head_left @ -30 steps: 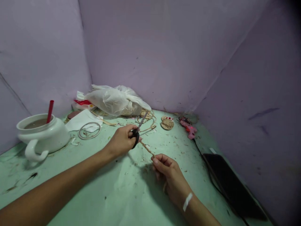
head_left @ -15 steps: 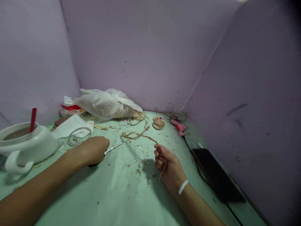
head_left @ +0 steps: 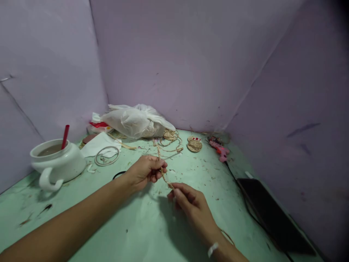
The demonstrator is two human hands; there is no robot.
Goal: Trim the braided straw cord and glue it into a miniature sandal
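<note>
A thin braided tan cord runs between my two hands above the table. My left hand pinches it between thumb and fingers. Nearer to me, my right hand grips the same cord, and a loose length shows beside its wrist. Beyond my left hand the cord goes on toward a tangle of twine at the back. A black loop, the scissors' handle, shows behind my left forearm; the hand hides most of the rest. Past my hands lies a round tan woven piece with red-and-white trim.
At left stands a white pot with liquid and a red stick. A white plastic bag, a white paper and a wire ring lie behind. To the right are a pink glue gun and a dark flat device.
My left hand has let go of the scissors, moved right and taken hold of the cord. My right hand still holds the cord, now pinched closer to the left hand. The view has shifted left.
</note>
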